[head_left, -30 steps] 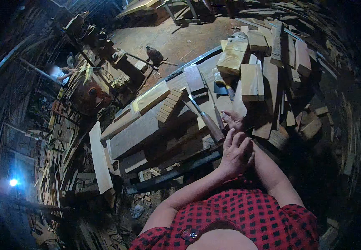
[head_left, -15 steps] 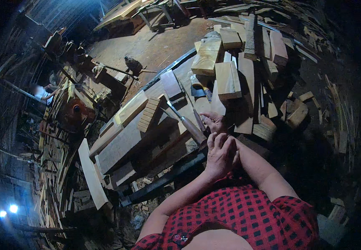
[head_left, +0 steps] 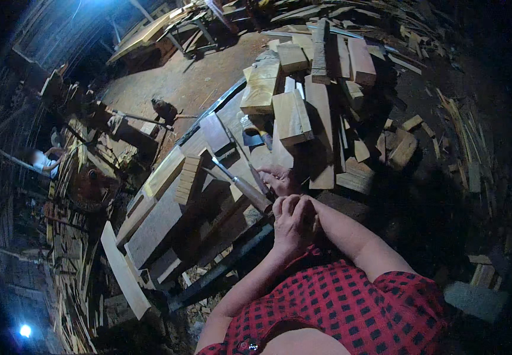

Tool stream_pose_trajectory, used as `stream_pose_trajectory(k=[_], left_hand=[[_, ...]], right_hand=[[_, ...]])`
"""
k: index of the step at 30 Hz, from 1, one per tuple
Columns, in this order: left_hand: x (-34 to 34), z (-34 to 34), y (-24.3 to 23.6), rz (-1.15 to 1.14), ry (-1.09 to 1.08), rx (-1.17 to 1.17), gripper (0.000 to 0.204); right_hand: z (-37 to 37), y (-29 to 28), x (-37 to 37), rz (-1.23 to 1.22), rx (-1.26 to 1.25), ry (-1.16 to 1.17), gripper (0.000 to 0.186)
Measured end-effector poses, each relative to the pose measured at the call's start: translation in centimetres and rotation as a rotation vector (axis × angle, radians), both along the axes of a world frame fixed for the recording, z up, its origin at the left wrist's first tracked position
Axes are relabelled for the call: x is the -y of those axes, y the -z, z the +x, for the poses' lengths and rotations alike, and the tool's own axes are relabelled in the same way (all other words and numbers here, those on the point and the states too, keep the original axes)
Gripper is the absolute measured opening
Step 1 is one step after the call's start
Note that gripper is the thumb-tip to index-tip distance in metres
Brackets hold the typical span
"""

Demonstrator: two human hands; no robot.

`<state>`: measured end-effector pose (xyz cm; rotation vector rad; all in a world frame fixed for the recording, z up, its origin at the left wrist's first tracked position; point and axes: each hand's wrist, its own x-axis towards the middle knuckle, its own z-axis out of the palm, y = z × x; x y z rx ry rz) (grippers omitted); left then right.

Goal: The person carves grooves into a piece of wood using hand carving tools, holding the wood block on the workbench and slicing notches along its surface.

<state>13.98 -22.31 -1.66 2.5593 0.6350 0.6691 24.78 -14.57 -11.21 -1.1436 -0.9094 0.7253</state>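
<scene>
My left hand (head_left: pixel 293 220) is closed, its bent fingers pressed over my right wrist. Just beyond it, my right hand (head_left: pixel 278 178) rests low over the workbench with curled fingers. Whether anything lies inside them is hidden. A chisel (head_left: pixel 247 191) with a pale wooden handle lies beside the right hand, its metal blade pointing up and left. Close to the right fingers runs a long, thin, dark tool (head_left: pixel 239 144), perhaps a file. A wooden block with cut grooves (head_left: pixel 188 179) and a smooth pale purplish block (head_left: pixel 215 132) sit farther left on the bench.
Thick wood blocks (head_left: pixel 292 117) are heaped on the bench's far right. A dark blade-like tool (head_left: pixel 252 139) lies beside them. Planks (head_left: pixel 176 214) cover the left part, and a long board (head_left: pixel 124 269) leans there. Scrap wood litters the floor. Another person (head_left: pixel 47 163) is far left.
The whole scene has shifted left in the picture as my head turned. Both hands keep nearly the same pose, left over right wrist, and the tools lie as before.
</scene>
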Motion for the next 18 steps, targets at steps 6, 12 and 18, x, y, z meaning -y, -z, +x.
stream_pose_trajectory(k=[6,12,18], left_hand=[[-0.5,0.6,-0.4,0.150,-0.065,0.024,0.048],[-0.3,-0.3,0.5,0.117,-0.007,-0.013,0.050],[-0.7,0.1,-0.8,0.129,-0.049,0.004,0.050]], right_hand=[[0.1,-2.5,1.0,-0.180,0.043,0.027,0.027],[0.3,-4.4,2.2,-0.148,0.162,0.009,0.027],[-0.5,-0.5,-1.3,-0.048,0.121,0.009,0.026]])
